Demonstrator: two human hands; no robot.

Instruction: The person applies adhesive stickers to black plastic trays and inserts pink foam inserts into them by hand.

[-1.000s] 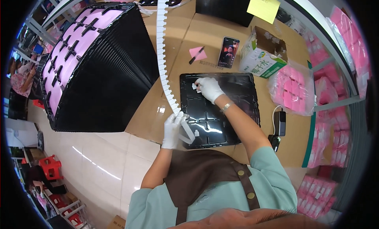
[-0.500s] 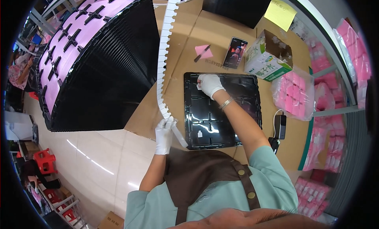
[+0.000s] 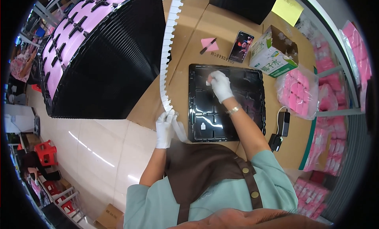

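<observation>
Though at the right hand point(image 3: 220, 87), white label point(image 3: 208, 83) only partly visible.

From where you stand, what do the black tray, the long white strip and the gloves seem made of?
Black tray: probably moulded plastic, glossy, judging by its bright reflections and raised ribs.

White strip: paper or thin plastic film, fairly matte; it bends in a smooth curve, but the look leaves it open.

Left glove and right glove: likely thin fabric, matte white, softly creased.
</observation>
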